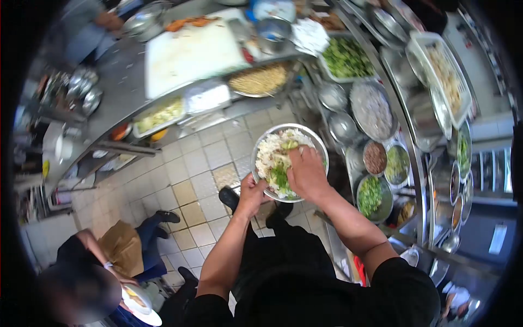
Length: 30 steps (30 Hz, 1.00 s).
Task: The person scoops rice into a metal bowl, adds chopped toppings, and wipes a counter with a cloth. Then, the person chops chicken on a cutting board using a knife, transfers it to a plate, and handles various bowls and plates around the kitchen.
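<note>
Black shirt point(305, 300) sits behind the fingers point(297, 158), left hand point(252, 196) grips a bowl point(290, 125), and right hand point(309, 173) bends over rice point(267, 150) and greens point(279, 176), its grip hard to tell.

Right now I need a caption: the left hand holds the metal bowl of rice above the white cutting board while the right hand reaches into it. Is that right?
Not above the white cutting board: the head view shows the left hand holding the metal bowl of rice above the tiled floor while the right hand reaches into it.
</note>
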Each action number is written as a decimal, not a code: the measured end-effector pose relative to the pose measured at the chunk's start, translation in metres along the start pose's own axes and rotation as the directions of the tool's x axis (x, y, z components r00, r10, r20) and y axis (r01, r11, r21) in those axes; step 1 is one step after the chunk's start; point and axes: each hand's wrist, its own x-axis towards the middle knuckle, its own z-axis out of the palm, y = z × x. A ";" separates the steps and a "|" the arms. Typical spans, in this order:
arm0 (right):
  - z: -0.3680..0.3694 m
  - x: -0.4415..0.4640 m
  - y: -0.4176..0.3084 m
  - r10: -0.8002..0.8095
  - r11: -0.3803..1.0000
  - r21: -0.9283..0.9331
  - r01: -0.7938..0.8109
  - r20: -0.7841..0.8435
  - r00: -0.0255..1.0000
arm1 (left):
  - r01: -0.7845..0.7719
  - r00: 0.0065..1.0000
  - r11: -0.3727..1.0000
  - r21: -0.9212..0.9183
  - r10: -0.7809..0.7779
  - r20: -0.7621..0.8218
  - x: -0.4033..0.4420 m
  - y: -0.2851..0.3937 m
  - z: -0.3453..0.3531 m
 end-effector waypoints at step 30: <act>0.195 0.358 -0.546 -0.883 0.429 0.646 0.631 0.153 0.444 | -0.492 0.721 0.826 -0.275 0.210 -0.660 -0.085 0.242 -0.481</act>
